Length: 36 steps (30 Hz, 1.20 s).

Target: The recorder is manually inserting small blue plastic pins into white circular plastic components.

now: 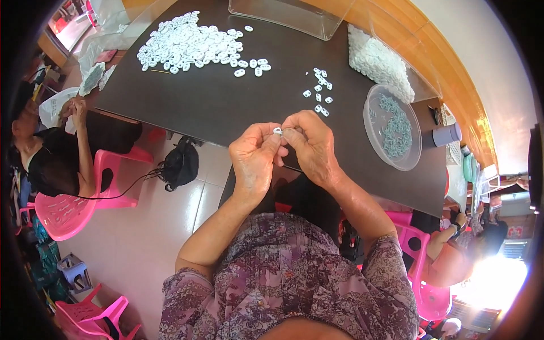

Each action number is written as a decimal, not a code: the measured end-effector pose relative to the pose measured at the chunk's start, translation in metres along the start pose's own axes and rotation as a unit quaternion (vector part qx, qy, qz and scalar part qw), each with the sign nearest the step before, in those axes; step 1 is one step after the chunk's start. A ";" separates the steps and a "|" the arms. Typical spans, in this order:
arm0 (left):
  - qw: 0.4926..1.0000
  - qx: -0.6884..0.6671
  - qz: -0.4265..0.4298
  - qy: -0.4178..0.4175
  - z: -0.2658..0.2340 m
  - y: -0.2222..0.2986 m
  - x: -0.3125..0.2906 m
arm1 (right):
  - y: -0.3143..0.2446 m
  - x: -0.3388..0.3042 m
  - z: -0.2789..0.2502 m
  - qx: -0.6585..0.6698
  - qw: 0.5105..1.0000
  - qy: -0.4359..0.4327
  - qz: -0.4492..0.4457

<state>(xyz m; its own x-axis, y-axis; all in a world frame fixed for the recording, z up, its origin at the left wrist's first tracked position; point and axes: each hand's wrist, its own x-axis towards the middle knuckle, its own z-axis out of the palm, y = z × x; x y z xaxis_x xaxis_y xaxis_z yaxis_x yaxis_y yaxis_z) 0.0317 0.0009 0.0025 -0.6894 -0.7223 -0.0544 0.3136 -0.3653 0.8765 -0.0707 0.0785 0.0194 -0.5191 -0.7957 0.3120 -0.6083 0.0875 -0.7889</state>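
White piece (277, 130) pinched in left hand (254, 153) meets right hand (311, 144), whose grip is unclear, near tray (375, 136) holding bluish bits (397, 135).

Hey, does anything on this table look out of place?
One small thing: a thin yellowish strip lies by the near edge of the big pile of white pieces. It looks odd because its shape and colour differ from theirs.

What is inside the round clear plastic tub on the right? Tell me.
The round clear plastic tub holds a loose heap of small blue-green pieces, with a few strays at its left. Whatever the heap covers cannot be seen.
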 end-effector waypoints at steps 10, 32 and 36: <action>0.998 -0.013 0.050 0.038 -0.028 -0.004 0.027 | 0.032 0.077 0.009 -0.085 0.994 0.056 -0.046; 0.998 -0.039 0.035 0.041 -0.034 -0.004 0.027 | 0.042 0.110 0.031 -0.202 0.976 -0.032 0.075; 0.998 -0.032 0.043 0.038 -0.034 -0.003 0.027 | 0.042 0.103 0.031 -0.181 0.982 0.002 0.044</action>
<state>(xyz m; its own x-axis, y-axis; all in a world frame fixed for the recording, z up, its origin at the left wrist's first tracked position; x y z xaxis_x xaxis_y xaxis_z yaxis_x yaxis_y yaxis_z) 0.0349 -0.0374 -0.0179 -0.6071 -0.7944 -0.0180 0.4126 -0.3345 0.8473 -0.1316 -0.0182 0.0022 -0.5815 -0.7730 0.2537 -0.7341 0.3642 -0.5730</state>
